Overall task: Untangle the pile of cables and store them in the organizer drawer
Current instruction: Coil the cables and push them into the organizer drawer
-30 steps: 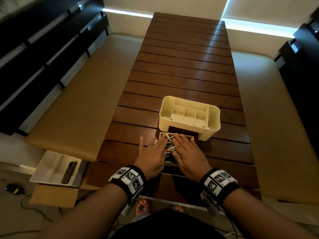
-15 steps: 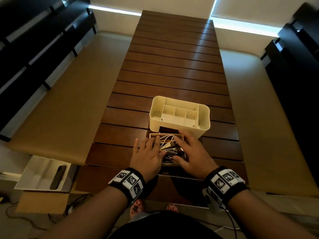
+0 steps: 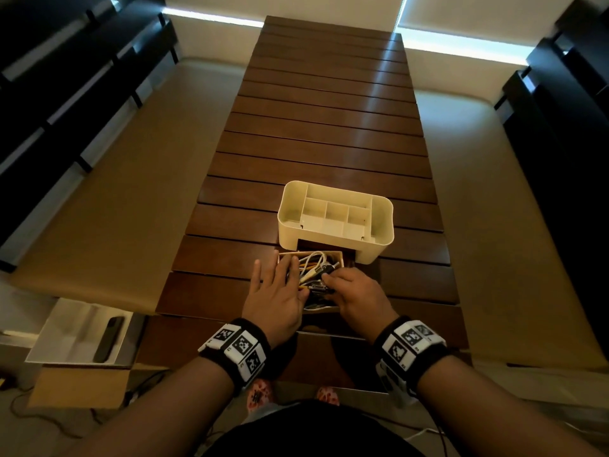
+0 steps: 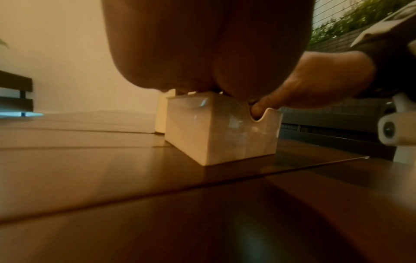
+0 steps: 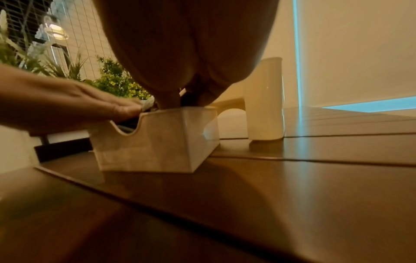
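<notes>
A cream organizer stands on the slatted wooden table. Its drawer is pulled out towards me and sits skewed, full of white, yellow and black cables. My left hand lies flat with straight fingers over the drawer's left side and the cables. My right hand curls its fingers down onto the cables on the right. In the left wrist view the drawer shows a notched front, and the right hand's thumb dips into that notch. The right wrist view shows the drawer, the organizer behind it and the left hand.
Beige padded benches run along both sides of the table, with dark shelving beyond. A white tray holding a dark remote sits on a cardboard box on the floor at the left.
Both hands lay flat on the cables a second ago. The right hand has since slid to the drawer's right side and curled its fingers in; the left hand shifted slightly left.
</notes>
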`<action>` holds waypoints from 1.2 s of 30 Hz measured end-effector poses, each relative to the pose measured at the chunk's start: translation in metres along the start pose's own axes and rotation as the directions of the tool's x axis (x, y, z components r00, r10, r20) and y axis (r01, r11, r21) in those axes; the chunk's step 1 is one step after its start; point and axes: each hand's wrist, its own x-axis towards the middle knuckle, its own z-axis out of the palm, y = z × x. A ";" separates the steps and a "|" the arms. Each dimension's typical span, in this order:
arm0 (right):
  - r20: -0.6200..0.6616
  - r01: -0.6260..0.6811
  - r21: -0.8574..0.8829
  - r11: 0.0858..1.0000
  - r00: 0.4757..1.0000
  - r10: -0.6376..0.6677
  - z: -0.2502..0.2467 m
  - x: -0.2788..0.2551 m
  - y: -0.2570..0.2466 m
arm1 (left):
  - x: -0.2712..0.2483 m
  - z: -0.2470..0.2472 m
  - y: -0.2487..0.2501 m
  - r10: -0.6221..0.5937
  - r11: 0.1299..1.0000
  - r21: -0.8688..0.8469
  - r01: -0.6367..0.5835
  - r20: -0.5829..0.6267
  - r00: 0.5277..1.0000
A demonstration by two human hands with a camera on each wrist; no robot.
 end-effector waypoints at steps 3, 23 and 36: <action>-0.048 0.021 -0.020 1.000 0.999 -0.022 0.002 -0.007 -0.004 | 0.000 -0.005 0.015 0.077 0.997 -0.010 -0.078 -0.103 0.992; 0.287 -0.292 -0.068 0.954 0.910 0.299 -0.023 0.000 0.008 | 0.007 0.003 0.024 0.156 0.987 -0.022 -0.157 -0.007 0.988; 0.347 -0.250 -0.072 0.966 0.901 0.259 -0.038 0.001 0.002 | 0.015 0.001 0.019 0.133 0.991 0.010 -0.134 0.037 0.990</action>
